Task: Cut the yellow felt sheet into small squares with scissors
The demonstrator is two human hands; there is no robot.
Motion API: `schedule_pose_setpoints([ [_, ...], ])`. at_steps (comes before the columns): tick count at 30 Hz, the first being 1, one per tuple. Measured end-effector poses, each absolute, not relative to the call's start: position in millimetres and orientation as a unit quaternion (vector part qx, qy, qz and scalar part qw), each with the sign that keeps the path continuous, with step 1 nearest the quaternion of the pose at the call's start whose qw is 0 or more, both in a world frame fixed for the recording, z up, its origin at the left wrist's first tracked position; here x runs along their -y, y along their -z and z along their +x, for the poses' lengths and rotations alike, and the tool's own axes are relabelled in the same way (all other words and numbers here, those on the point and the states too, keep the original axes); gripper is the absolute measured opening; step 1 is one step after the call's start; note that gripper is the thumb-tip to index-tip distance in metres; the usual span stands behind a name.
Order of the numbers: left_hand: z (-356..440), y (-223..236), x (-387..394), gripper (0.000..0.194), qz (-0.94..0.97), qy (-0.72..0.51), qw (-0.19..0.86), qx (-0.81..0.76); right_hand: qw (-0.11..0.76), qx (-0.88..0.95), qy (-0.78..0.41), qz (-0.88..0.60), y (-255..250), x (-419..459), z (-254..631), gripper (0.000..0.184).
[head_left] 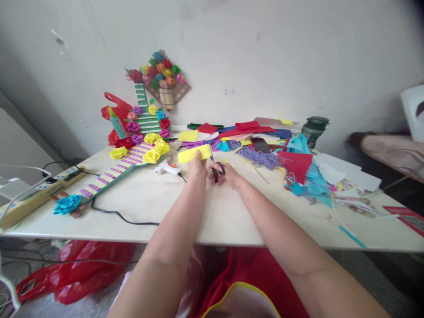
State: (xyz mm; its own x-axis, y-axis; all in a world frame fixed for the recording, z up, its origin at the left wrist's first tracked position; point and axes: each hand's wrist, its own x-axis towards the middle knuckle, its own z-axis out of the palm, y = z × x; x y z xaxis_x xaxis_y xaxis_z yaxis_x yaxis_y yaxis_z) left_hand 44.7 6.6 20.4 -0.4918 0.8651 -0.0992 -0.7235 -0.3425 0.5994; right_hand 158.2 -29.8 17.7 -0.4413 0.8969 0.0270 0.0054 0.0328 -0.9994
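My left hand (pixel 198 164) is closed on a strip of yellow paper (pixel 190 154), held above the middle of the table. In my right hand (pixel 227 174) is a pair of scissors with black handles (pixel 217 170), my fingers through the loops. The blades point away from me and meet the right end of the yellow paper; how far they are apart is too small to tell. A white glue gun (pixel 167 168) lies on the table just left of my left hand, its black cord running under my left forearm.
Paper-flower decorations (pixel 124 165) and a power strip (pixel 49 190) occupy the left side. Behind my hands lie stacked coloured papers (pixel 245 129), a phone (pixel 260 145) and purple shredded strands (pixel 256 157). Blue and red scraps (pixel 298 168) and a dark green bottle (pixel 314 130) are right.
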Motion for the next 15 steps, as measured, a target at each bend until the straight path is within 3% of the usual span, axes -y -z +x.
schedule_pose_setpoints([
  [6,0,-19,-9,0.04,0.161,-0.8,0.45,-0.363,0.375,0.601,-0.592,-0.384,-16,28,156,0.035],
  [15,-8,-25,-6,0.02,0.074,-0.808,0.421,-0.407,0.361,0.595,-0.595,-0.402,-16,30,154,0.041],
])
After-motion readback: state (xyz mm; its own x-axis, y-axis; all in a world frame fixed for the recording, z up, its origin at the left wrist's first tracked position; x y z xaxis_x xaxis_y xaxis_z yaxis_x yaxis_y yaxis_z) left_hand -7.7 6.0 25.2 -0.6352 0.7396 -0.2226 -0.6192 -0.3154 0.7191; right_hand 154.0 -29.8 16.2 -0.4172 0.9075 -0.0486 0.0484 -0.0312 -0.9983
